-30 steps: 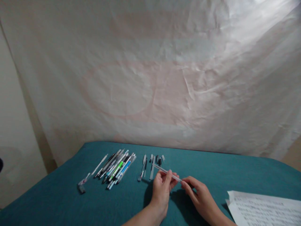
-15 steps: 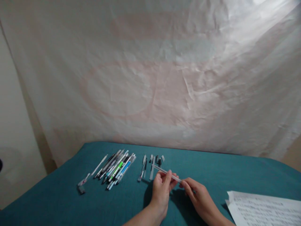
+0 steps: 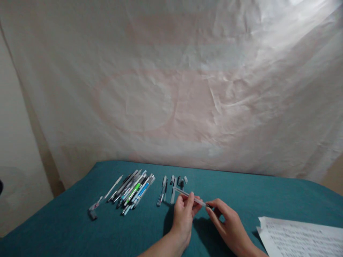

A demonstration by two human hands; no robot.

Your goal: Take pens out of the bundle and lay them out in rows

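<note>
My left hand (image 3: 183, 216) is closed around a slim, clear pen barrel (image 3: 182, 192), thumb on top. The barrel slants from upper left down toward my right hand (image 3: 226, 219). Thumb and fingertips of that hand pinch the barrel's right end, where a small dark piece shows. Whether this piece is joined to the barrel I cannot tell. Just beyond my left hand lie a few pens and pen parts (image 3: 161, 194), with small caps (image 3: 185, 180) at their far end.
A pile of pens (image 3: 134, 192) lies on the green cloth (image 3: 64, 217) to the left. Beside it are a thin white stick (image 3: 113, 187) and a small grey-black object (image 3: 93, 214). Handwritten sheets (image 3: 302, 237) lie at right. A pale sheet (image 3: 166, 89) hangs behind the table.
My right hand has shifted slightly, and a dark piece now shows at its fingertips on the barrel's end. My left hand keeps its hold almost unmoved.
</note>
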